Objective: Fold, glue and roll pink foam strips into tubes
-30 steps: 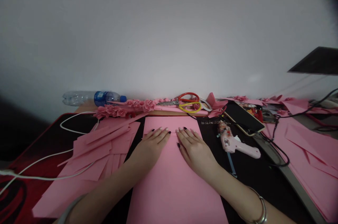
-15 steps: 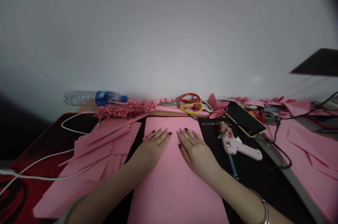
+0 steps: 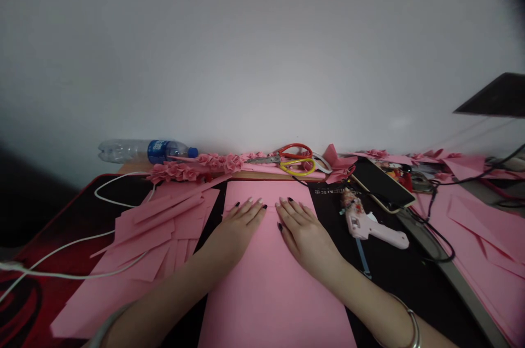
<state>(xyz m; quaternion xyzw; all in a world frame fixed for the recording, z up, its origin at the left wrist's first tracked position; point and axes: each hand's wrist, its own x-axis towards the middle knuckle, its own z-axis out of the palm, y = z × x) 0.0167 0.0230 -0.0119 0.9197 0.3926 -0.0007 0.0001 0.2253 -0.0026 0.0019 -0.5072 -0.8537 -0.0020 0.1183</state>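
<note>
Everything is placed here from the pink sheet (image 3: 270,288) that lies flat on the dark mat, running from the near edge toward the wall. Left of the sheet a heap of cut pink paper pieces (image 3: 156,233) fans over the mat, with a white cable (image 3: 74,244) looping across and past it. Beyond the sheet's far edge sit a row of pink paper flowers (image 3: 192,168), a water bottle (image 3: 143,151) lying on its side further left, and scissors (image 3: 293,159) with red and yellow handles. Right of the sheet a pink glue gun (image 3: 371,225) lies on the mat, near the sheet but apart from it, and past it a dark phone (image 3: 381,184) and black cords; more pink paper is spread at the far right. Nothing lies on the sheet between the hands and its far edge.

Both hands rest on the far part of the sheet, just short of that edge. The left hand (image 3: 240,225) lies palm down, fingers straight and close together, pressed flat on the paper. The right hand (image 3: 303,230) lies the same way, flat and gripping nothing. Their fingertips angle toward each other, close together with a narrow strip of paper between them. Both forearms run back across the sheet's near corners; a bangle circles the right wrist
</note>
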